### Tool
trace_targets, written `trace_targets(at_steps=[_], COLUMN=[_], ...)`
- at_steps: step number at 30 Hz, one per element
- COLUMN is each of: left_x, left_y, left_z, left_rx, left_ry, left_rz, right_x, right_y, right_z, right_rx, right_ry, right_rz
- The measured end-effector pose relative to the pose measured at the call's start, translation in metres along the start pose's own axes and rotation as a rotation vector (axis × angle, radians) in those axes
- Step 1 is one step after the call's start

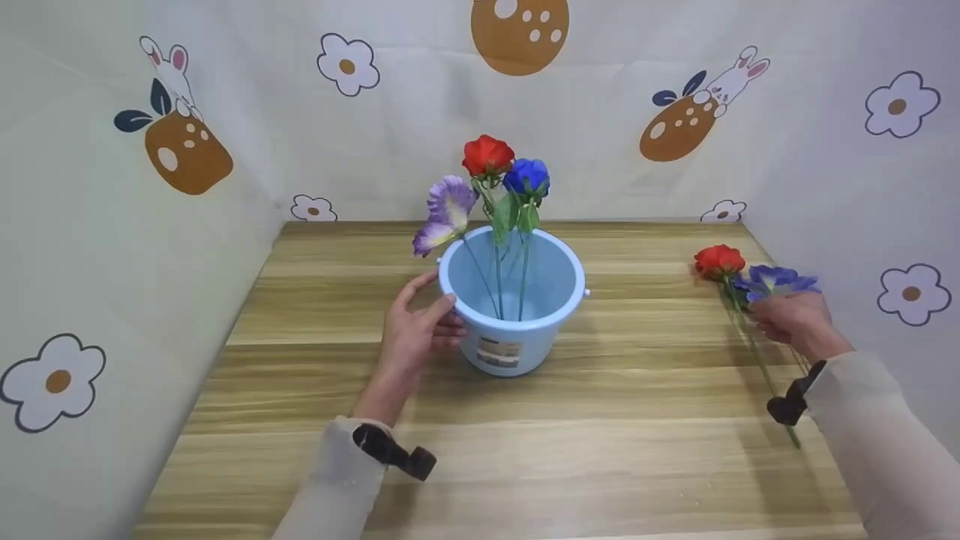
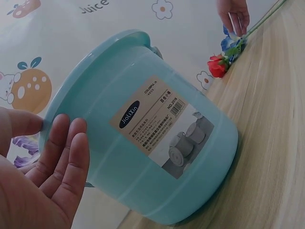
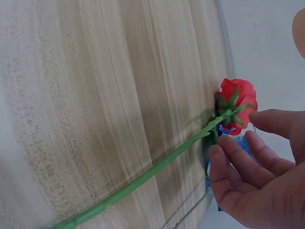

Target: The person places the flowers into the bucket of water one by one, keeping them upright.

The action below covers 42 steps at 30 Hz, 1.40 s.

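Note:
A light blue bucket (image 1: 517, 341) stands upright on the table, holding a red rose (image 1: 487, 155), a blue rose (image 1: 529, 178) and a purple-and-yellow flower (image 1: 450, 210) on long stems. My left hand (image 1: 415, 326) touches the bucket's left side at the rim, fingers loosely bent in the left wrist view. Over at the right, another red rose (image 3: 240, 102) lies beside a blue-violet flower (image 1: 772, 281). Close to both is my right hand (image 3: 262, 167); its thumb and bent fingers stand apart beside the rose's green stem (image 3: 143, 179). Fingertip contact is unclear in the head view.
The wooden table (image 1: 600, 450) meets patterned cloth walls (image 1: 412, 150) at the back and both sides. The loose flowers lie near the right wall, their stems pointing toward the front. A printed label (image 2: 162, 126) is stuck on the bucket's front.

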State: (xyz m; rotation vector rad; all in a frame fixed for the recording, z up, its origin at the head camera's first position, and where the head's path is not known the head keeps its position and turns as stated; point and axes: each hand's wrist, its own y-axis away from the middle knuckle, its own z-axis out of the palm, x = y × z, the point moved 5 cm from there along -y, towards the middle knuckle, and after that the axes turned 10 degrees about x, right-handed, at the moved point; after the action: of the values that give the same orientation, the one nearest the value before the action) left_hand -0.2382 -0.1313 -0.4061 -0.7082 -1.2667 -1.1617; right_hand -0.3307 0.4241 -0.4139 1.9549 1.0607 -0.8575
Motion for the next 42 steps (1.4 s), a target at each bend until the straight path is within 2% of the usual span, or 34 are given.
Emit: trace_targets(at_steps=[5,12,20,25,32,36,42], left_x=[0.001,0.001,0.001,0.002,0.001,0.000,0.000], left_y=[0.000,0.002,0.002,0.001,0.000,0.000,0.001], left_z=[0.001,0.002,0.003,0.002,0.002,0.001,0.000], left_rx=[0.000,0.000,-0.002,-0.002,-0.013,-0.005,-0.006], left_ry=[-0.014,0.000,0.008,0.014,0.020,0.012,0.016], left_rz=[-0.006,-0.006,-0.006,-0.004,0.015,0.007,0.008], right_x=[0.007,0.008,0.017,0.019,0.017,0.017,0.012], right_y=[-0.001,-0.003,-0.006,-0.006,-0.002,0.001,0.005], right_z=[0.004,0.008,0.012,0.018,0.036,0.046,0.059], right_rx=[-0.014,-0.043,-0.073,-0.109,-0.249,-0.306,-0.340], right_ry=[0.010,-0.004,0.019,-0.054,-0.285,-0.328,-0.357], right_rz=[0.039,0.049,0.126,0.149,0.247,0.281,0.284])
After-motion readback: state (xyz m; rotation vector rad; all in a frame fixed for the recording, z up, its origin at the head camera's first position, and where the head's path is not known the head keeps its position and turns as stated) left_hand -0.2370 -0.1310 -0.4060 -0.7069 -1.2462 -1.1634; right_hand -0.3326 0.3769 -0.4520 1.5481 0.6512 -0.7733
